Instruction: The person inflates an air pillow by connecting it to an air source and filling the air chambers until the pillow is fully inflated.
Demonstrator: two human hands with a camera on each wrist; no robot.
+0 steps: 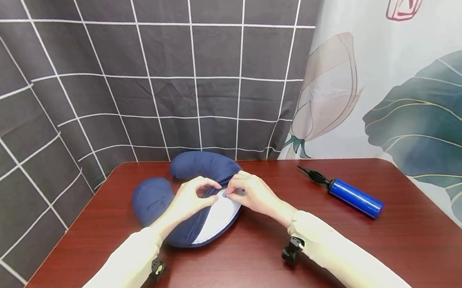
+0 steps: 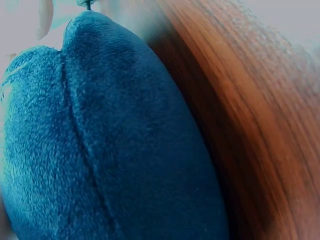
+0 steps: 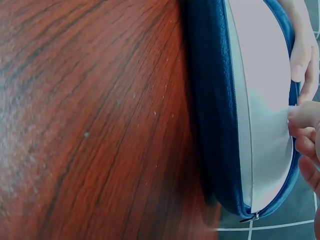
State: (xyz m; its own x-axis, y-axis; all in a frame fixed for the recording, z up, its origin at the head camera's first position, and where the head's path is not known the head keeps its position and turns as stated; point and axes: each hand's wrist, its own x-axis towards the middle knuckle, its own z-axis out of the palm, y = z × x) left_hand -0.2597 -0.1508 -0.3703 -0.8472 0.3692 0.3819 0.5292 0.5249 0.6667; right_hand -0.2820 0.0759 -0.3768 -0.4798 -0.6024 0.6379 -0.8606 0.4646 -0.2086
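Note:
A navy plush U-shaped neck pillow (image 1: 152,198) lies on the table, its zipped cover open along the curved end. Through the opening shows a smooth white inner bladder (image 1: 217,217). My left hand (image 1: 189,197) curves its thumb and fingers about the cover's inner edge, tips close to a small clear valve (image 1: 224,193). From the other side my right hand (image 1: 256,191) pinches at this valve with thumb and fingertips. The right wrist view shows the zipper pull (image 3: 256,216) at one end of the opening. Plush cover (image 2: 135,130) fills much of the left wrist view.
To the right on the reddish-brown wooden table (image 1: 235,273) lies a blue hand pump (image 1: 355,197) with a black tapered nozzle (image 1: 315,176). A dark curtain with white grid lines (image 1: 172,94) hangs behind, meeting a white floral one (image 1: 336,106) at the right.

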